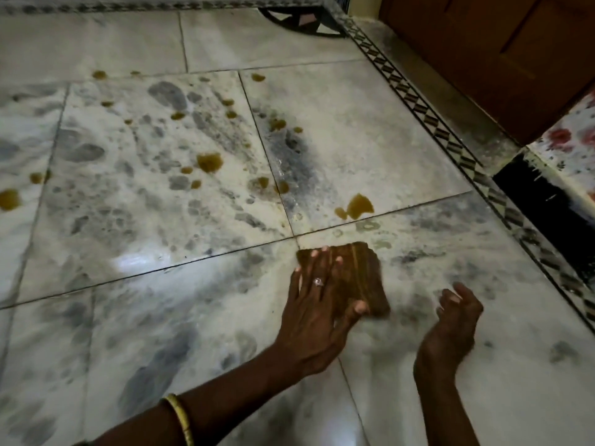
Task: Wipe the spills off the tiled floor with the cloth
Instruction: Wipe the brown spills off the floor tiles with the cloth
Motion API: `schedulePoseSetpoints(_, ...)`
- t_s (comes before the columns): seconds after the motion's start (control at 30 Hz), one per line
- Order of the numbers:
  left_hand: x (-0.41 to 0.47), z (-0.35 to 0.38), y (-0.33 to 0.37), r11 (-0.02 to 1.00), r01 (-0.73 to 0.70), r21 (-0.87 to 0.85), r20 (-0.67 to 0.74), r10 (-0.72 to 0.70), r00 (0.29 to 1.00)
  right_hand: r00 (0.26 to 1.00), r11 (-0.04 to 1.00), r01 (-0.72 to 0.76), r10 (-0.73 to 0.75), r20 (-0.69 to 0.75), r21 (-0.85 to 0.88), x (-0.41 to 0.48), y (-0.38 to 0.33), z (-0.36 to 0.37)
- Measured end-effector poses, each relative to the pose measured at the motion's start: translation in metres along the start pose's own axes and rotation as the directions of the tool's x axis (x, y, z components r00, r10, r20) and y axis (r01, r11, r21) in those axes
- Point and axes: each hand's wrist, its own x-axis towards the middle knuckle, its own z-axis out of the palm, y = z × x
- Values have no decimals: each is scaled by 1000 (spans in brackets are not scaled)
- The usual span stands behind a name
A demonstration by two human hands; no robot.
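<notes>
A folded brown cloth (pixel 355 275) lies flat on the grey-veined marble tiled floor (pixel 145 284). My left hand (pixel 317 304) presses on the cloth with fingers spread, thumb on its near edge; a ring is on one finger. My right hand (pixel 452 326) hovers just right of the cloth, fingers loosely curled, holding nothing. Brownish-yellow spills dot the tiles beyond: a large one (pixel 359 206) just past the cloth, another (pixel 209 161) mid-floor, one at the left edge (pixel 9 198), and several small drops further back.
A patterned black-and-white border strip (pixel 428 114) runs diagonally along the right. Beyond it stand a wooden door or cabinet (pixel 499 53) and a floral-covered surface (pixel 570 140) above a black base (pixel 544 201). A dark inlay motif (pixel 302 22) sits at the far corner.
</notes>
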Motion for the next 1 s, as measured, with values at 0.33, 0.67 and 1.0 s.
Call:
schedulePoseSetpoints(0.33,23,-34,-155,939,173,298,-150,-133,980,810,600,523,-130,572,-605,-68,-27,148)
schedulePoseSetpoints(0.67,20,-40,-162,955,153,256,-75,-138,988,895,528,425,-126,427,-735,-29,14,65)
schedulePoseSetpoints(1.0,22,-35,-164,938,144,316,-110,-115,987,925,673,342,-119,360,-656,82,-45,223)
